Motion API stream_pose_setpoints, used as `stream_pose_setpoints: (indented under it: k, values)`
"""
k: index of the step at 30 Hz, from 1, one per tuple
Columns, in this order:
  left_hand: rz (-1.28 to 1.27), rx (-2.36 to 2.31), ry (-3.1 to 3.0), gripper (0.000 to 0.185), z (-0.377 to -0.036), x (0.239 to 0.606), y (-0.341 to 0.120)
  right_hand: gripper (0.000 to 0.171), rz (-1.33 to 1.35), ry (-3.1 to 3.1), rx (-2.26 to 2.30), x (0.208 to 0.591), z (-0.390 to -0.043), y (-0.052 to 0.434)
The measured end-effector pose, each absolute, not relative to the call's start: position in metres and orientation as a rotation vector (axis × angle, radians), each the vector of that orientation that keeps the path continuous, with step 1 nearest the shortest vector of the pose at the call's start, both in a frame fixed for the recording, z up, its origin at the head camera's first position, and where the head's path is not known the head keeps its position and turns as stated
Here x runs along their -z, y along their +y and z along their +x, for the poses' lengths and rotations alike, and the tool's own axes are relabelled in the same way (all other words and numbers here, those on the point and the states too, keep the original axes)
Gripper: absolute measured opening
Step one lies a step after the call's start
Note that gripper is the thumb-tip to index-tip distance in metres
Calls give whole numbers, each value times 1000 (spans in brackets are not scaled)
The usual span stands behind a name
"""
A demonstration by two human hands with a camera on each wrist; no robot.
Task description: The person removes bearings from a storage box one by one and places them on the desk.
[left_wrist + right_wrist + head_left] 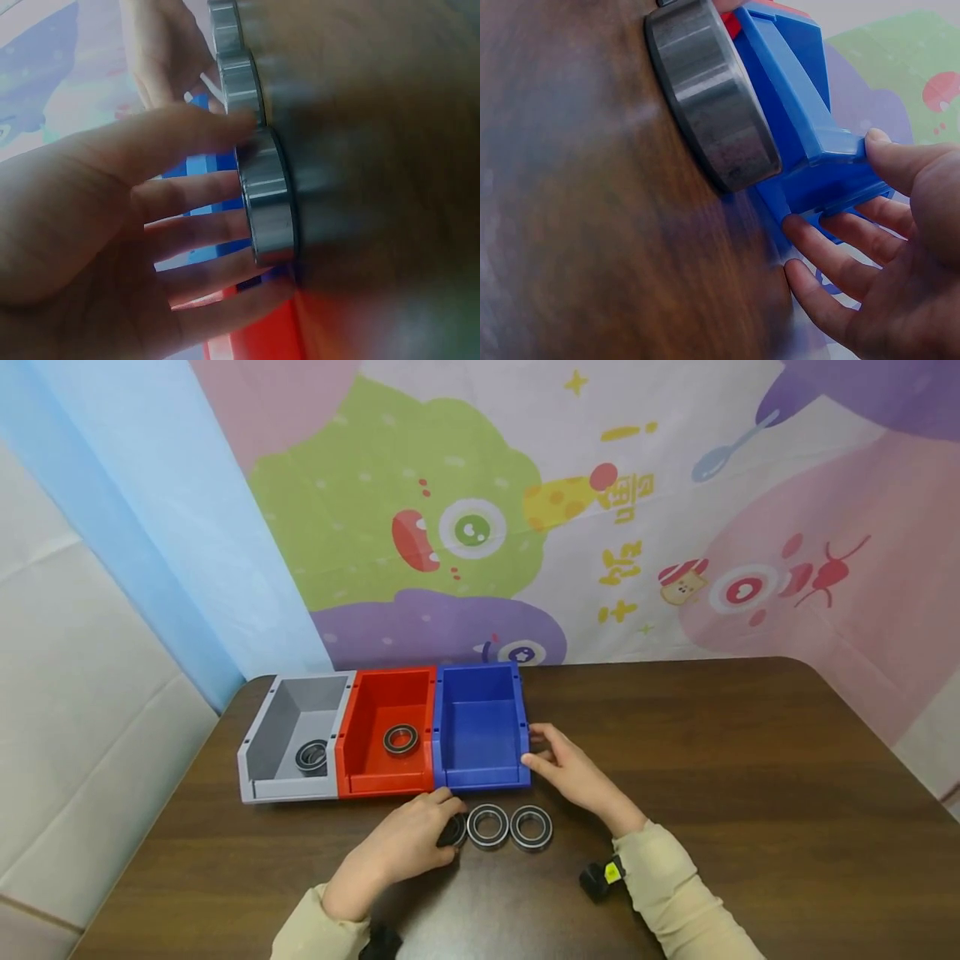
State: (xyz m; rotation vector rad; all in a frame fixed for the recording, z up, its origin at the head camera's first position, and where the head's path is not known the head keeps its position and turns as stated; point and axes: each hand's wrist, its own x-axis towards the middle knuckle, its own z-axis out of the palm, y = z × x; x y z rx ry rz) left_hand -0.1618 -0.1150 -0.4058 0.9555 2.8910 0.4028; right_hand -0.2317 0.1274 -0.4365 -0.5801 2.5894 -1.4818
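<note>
On the table, three ball bearings stand in a row before the bins. My left hand (pixel 408 837) holds the leftmost bearing (pixel 271 214), thumb at one side and fingers at the other; its top is partly covered in the head view. Beside it lie the middle bearing (pixel 487 827) and the right bearing (pixel 531 828). My right hand (pixel 573 777) grips the near right corner of the blue bin (pixel 480 735); in the right wrist view the thumb rests on its rim and the fingers touch the outer side.
Left of the blue bin, joined side by side, are a red bin (pixel 386 785) with one bearing (pixel 401 740) inside and a grey bin (pixel 288 789) holding bearings (pixel 311 757) that overlap. A printed cloth (pixel 420 460) hangs behind the brown table (pixel 712 735).
</note>
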Motion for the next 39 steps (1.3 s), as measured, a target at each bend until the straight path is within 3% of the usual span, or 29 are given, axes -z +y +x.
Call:
stream_pose_setpoints:
  k: [4, 9, 14, 23, 29, 39]
  values:
    - [921, -524, 2812, 41, -166, 399, -123, 46, -582, 2589, 1489, 440, -232, 127]
    - [848, -751, 2911, 29, -176, 375, -146, 46, -583, 2574, 1495, 441, -231, 124]
    - [602, -806, 3101, 22, -200, 364, -159, 46, -593, 2575, 1500, 441, -232, 125]
    - [238, -692, 3106, 39, -244, 390, -157, 46, -590, 2582, 1493, 439, -232, 127]
    - [247, -634, 3068, 54, -257, 412, -159, 46, -589, 2576, 1505, 439, -232, 128]
    - [243, -579, 3053, 48, -260, 420, -155, 49, -634, 2597, 1506, 440, -232, 130]
